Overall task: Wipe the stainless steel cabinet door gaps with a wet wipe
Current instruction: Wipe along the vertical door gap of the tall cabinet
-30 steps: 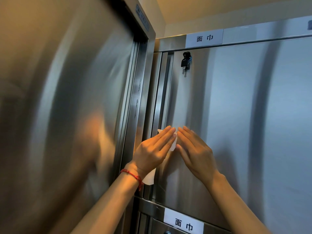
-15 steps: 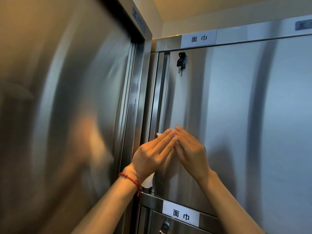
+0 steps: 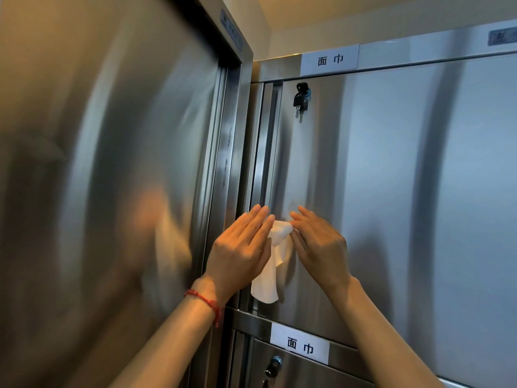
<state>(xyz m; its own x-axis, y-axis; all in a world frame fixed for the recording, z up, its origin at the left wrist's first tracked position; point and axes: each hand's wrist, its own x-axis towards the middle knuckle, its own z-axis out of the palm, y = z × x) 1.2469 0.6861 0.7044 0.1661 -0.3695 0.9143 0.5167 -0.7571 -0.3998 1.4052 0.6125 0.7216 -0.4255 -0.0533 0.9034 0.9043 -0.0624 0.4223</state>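
Both of my hands were up against the upper cabinet door (image 3: 391,191), with the wet wipe (image 3: 275,247) bunched between them. My left hand (image 3: 240,247) lay flat and nearly fully extended, its fingers (image 3: 258,217) pointing up and slightly right, the tips resting at the foot of the vertical door gap (image 3: 265,141). My right hand (image 3: 319,242) was loosely curled, the tips of its fingers (image 3: 293,228) pinching the crumpled top of the wipe against the steel. I could not tell how much of the wipe my left palm was pressing, since the hand covered it; the free tail of the wipe hung straight down below both hands, ending just above the horizontal rail over the lower door label (image 3: 299,348).

What mattered for the coming move, as I judged it, was this: the gap ran straight up from my left fingertips, long and narrow, toward the key (image 3: 300,100) hanging in the lock near the door's top corner. The wad of wipe sat just right of that line and a little below my left fingertips, so it needed to shift left into the groove before any upward stroke. My left hand was the nearer one to the gap; the right was beside it on the door face. The elevator door (image 3: 112,163) stood well to the left of my fingers and took no part.
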